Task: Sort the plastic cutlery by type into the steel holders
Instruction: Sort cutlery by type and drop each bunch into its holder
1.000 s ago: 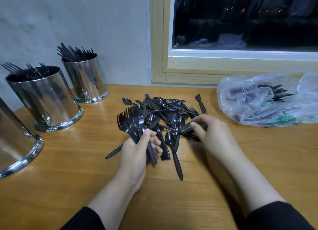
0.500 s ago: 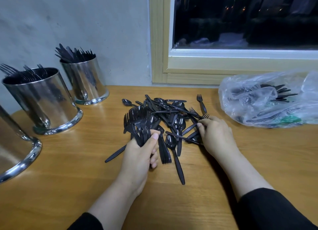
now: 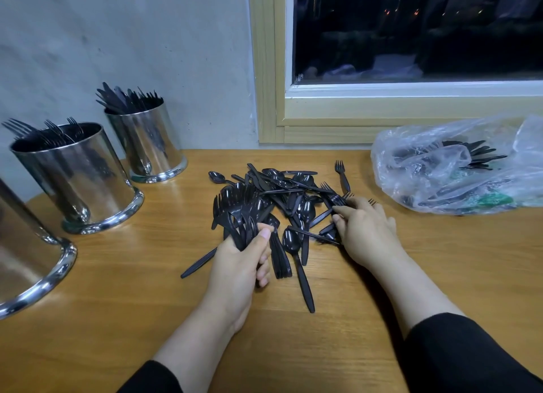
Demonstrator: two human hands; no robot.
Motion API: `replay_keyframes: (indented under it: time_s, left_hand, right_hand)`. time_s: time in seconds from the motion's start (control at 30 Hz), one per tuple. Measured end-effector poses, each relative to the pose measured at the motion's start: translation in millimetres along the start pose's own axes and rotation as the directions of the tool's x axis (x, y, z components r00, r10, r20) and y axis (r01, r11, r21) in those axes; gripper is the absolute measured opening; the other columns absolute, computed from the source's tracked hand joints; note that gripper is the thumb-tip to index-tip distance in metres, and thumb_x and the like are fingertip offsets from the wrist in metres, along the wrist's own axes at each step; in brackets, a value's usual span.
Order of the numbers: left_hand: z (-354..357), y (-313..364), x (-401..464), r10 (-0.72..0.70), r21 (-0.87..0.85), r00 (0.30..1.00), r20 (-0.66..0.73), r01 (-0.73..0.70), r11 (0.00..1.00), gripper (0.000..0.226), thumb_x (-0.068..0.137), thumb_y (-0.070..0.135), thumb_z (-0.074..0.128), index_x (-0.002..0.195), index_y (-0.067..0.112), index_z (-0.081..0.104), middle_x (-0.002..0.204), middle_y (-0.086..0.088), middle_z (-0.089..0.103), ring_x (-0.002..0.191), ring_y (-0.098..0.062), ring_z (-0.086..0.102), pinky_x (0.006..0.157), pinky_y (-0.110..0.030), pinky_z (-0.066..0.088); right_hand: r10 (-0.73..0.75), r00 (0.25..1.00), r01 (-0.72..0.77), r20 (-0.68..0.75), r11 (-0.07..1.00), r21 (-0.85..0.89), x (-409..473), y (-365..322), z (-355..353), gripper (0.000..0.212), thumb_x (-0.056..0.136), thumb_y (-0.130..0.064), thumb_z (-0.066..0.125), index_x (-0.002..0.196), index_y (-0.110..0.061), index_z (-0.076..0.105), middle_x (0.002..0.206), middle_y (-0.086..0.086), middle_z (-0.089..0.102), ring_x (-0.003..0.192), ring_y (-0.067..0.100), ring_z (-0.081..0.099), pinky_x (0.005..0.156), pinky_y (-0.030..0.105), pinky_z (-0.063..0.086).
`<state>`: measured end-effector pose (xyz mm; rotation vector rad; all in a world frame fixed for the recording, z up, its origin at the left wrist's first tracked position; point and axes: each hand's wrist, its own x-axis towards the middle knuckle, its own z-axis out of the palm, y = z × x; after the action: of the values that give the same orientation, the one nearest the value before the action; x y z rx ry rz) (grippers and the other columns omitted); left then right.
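Note:
A heap of black plastic cutlery (image 3: pixel 282 195) lies mid-table: spoons, forks and knives tangled together. My left hand (image 3: pixel 241 263) grips a bundle of forks (image 3: pixel 235 213), tines fanned up and away. My right hand (image 3: pixel 364 231) lies on the heap's right edge and pinches a fork (image 3: pixel 338 200) by its handle; another fork's tines poke out past its knuckles. Three steel holders stand at the left: the far one (image 3: pixel 147 146) holds knives, the middle one (image 3: pixel 79 175) holds forks, and the near one (image 3: pixel 26 263) is cut off by the frame, its contents hidden.
A crumpled clear plastic bag (image 3: pixel 458 169) with more black cutlery lies at the right by the window frame (image 3: pixel 352 119). A single fork (image 3: pixel 342 175) lies apart behind the heap. The wooden table (image 3: pixel 293 348) ends at the grey wall.
My right hand slid right and back along the heap's edge and closed on a fork. My left hand kept its fork bundle and lowered it slightly.

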<state>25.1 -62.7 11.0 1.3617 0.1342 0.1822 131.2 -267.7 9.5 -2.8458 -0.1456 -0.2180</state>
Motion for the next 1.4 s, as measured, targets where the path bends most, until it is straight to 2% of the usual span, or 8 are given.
replay_keyframes:
  time_s: [0.33, 0.57, 0.7, 0.8, 1.0, 1.1, 1.23, 1.4]
  left_hand:
    - [0.6, 0.7, -0.9, 0.002, 0.010, 1.000, -0.005, -0.002, 1.000, 0.026, 0.103, 0.022, 0.058, 0.115, 0.000, 0.062, 0.064, 0.001, 0.040, 0.052, -0.014, 0.036, 0.048, -0.029, 0.035]
    - [0.3, 2.5, -2.7, 0.013, 0.013, 1.000, 0.001, -0.013, 1.000, 0.025, 0.104, 0.026, 0.056, 0.114, 0.004, 0.064, 0.065, 0.000, 0.041, 0.054, -0.014, 0.036, 0.051, -0.031, 0.035]
    - [-0.3, 3.0, -2.4, 0.004, 0.010, 1.000, -0.013, -0.004, 1.000, 0.034, 0.106, 0.030, 0.051, 0.109, -0.003, 0.061, 0.066, -0.003, 0.042, 0.054, -0.016, 0.038, 0.053, -0.033, 0.035]
    - [0.4, 2.2, -2.3, 0.005, -0.004, 1.000, -0.022, -0.005, 1.000, 0.037, 0.106, 0.030, 0.051, 0.106, -0.006, 0.058, 0.066, -0.005, 0.043, 0.055, -0.019, 0.041, 0.054, -0.034, 0.038]
    - [2.3, 2.8, -3.3, 0.025, 0.013, 1.000, -0.018, -0.024, 1.000, 0.034, 0.108, 0.025, 0.049, 0.096, -0.003, 0.066, 0.078, -0.016, 0.068, 0.073, -0.028, 0.070, 0.066, -0.036, 0.059]
    - [6.3, 5.4, -8.0, 0.004, 0.072, 0.999, 0.033, -0.006, 0.997, 0.032, 0.108, 0.022, 0.048, 0.102, -0.001, 0.069, 0.088, -0.015, 0.078, 0.082, -0.031, 0.077, 0.072, -0.034, 0.063]
    - [10.7, 7.5, -11.1, -0.002, 0.123, 0.992, 0.123, -0.013, 0.992, 0.025, 0.106, 0.026, 0.051, 0.111, 0.008, 0.067, 0.085, -0.014, 0.078, 0.066, -0.033, 0.072, 0.062, -0.036, 0.060]
    - [4.9, 3.2, -4.9, 0.021, 0.128, 0.995, 0.099, -0.033, 0.991, 0.035, 0.094, 0.036, 0.063, 0.104, 0.003, 0.071, 0.064, -0.008, 0.052, 0.054, -0.023, 0.046, 0.060, -0.035, 0.044]
  right_hand:
    - [-0.016, 1.000, 0.016, -0.013, 0.999, -0.034, -0.5, 0.2, 2.0, 0.041, 0.107, -0.038, 0.032, 0.127, -0.020, 0.062, 0.148, -0.005, 0.047, 0.120, 0.029, 0.042, 0.092, 0.046, 0.036]
    - [0.046, 0.882, 0.029, -0.469, 0.988, 0.151, 3.9, 15.1, -19.5, 0.019, 0.097, -0.021, 0.059, 0.105, -0.013, 0.074, 0.111, 0.008, 0.072, 0.097, 0.037, 0.058, 0.082, 0.043, 0.045]
    - [0.120, 0.795, 0.101, -0.595, 0.940, 0.325, -4.8, 24.4, -47.0, 0.015, 0.094, -0.009, 0.063, 0.104, -0.008, 0.073, 0.098, 0.012, 0.073, 0.091, 0.035, 0.064, 0.078, 0.036, 0.044]
    - [0.170, 0.804, 0.135, -0.570, 0.882, 0.452, -14.5, 22.2, -60.6, 0.013, 0.093, -0.009, 0.061, 0.098, -0.015, 0.072, 0.091, 0.003, 0.071, 0.083, 0.024, 0.061, 0.072, 0.027, 0.037]
    - [0.107, 0.938, 0.191, -0.330, 0.634, 0.749, -26.4, -11.3, -61.3, 0.029, 0.088, -0.002, 0.066, 0.080, -0.030, 0.069, 0.079, -0.009, 0.072, 0.075, 0.006, 0.065, 0.069, 0.019, 0.049]
    - [-0.033, 0.953, 0.245, -0.301, 0.668, 0.703, -33.1, -38.8, -46.9, 0.028, 0.087, -0.003, 0.068, 0.082, -0.030, 0.072, 0.082, -0.012, 0.071, 0.078, 0.004, 0.065, 0.071, 0.017, 0.048]
    - [-0.135, 0.907, 0.368, -0.398, 0.713, 0.596, -35.6, -63.9, -27.4, 0.019, 0.086, -0.002, 0.069, 0.089, -0.020, 0.076, 0.089, -0.016, 0.068, 0.088, 0.001, 0.062, 0.082, 0.011, 0.043]
    - [-0.190, 0.893, 0.409, -0.409, 0.723, 0.557, -33.3, -66.2, -26.6, 0.018, 0.090, -0.005, 0.065, 0.097, -0.018, 0.076, 0.095, -0.013, 0.071, 0.093, 0.001, 0.063, 0.086, 0.012, 0.046]
